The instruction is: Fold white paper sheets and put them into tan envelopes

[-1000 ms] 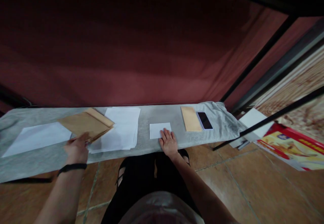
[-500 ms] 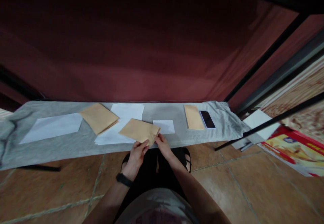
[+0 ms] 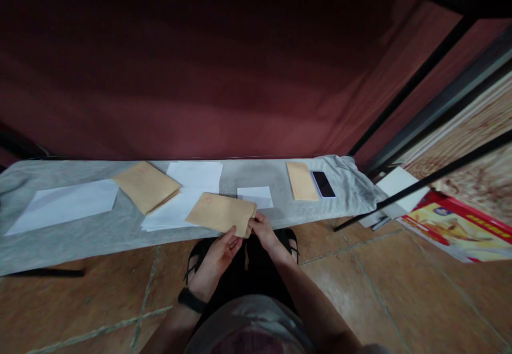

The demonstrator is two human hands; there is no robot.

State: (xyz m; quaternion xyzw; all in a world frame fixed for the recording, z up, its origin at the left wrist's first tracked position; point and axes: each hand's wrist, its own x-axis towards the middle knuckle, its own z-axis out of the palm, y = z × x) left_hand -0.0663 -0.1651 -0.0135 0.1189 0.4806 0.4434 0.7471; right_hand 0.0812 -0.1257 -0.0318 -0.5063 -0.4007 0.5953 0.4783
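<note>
A brown paper envelope (image 3: pixel 220 212) is held between my two hands, over the front edge of the cloth-covered table. My left hand (image 3: pixel 224 250) pinches its lower edge, thumb on top. At its right end, my right hand (image 3: pixel 262 230) has its fingers closed on the end flap. A small folded white paper (image 3: pixel 256 196) lies just behind the right end of the envelope. Under and behind its left side are white paper sheets (image 3: pixel 196 177). More brown envelopes (image 3: pixel 146 186) rest in a stack to the left, partly over those sheets.
The grey cloth (image 3: pixel 80 242) covers the narrow table. Another white sheet (image 3: pixel 64 204) lies far left. To the right are a brown envelope (image 3: pixel 303 182) and a phone (image 3: pixel 324 184). A red and yellow box (image 3: pixel 460 228) stands on the floor beyond a black table leg (image 3: pixel 420 183).
The envelope's right end, bent and creased before, now lies flatter with its flap edge showing. Both hands have shifted slightly. The whole view has moved a little.
</note>
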